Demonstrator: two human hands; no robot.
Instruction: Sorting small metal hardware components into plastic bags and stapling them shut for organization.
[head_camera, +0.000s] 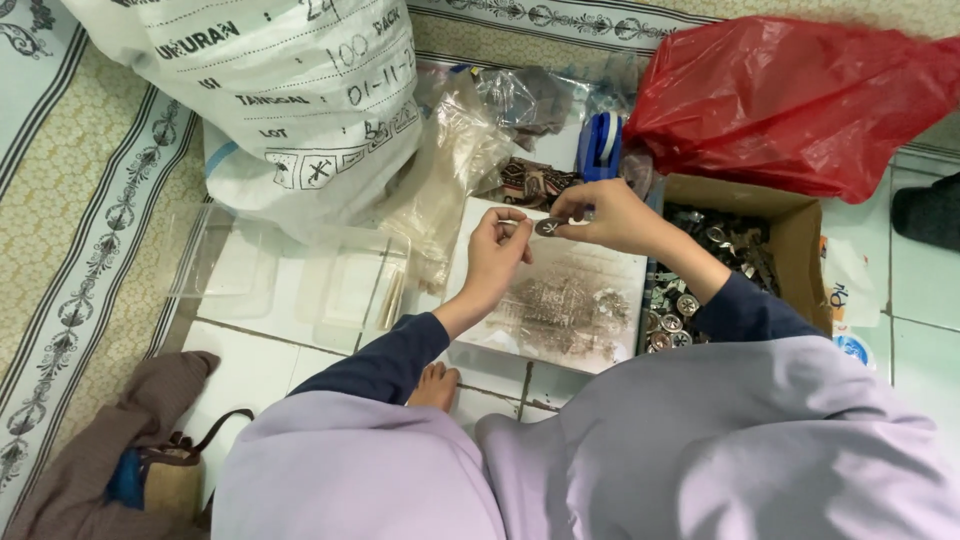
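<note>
My left hand (497, 247) and my right hand (602, 215) meet above a flat white tray (470, 270) strewn with small metal pieces. The right hand pinches a small round metal button (548, 227). The left hand's fingertips hold a thin small part against it; that part is too small to name. Both arms wear dark blue sleeves, and my knees under lilac cloth fill the bottom of the view.
A cardboard box (795, 235) of metal buttons stands at the right, a red plastic bag (800, 95) behind it. A large white printed sack (270, 90) lies at the back left, clear plastic containers (300, 275) and crumpled clear bags (470, 140) beside it. A brown bag (130, 450) lies at bottom left.
</note>
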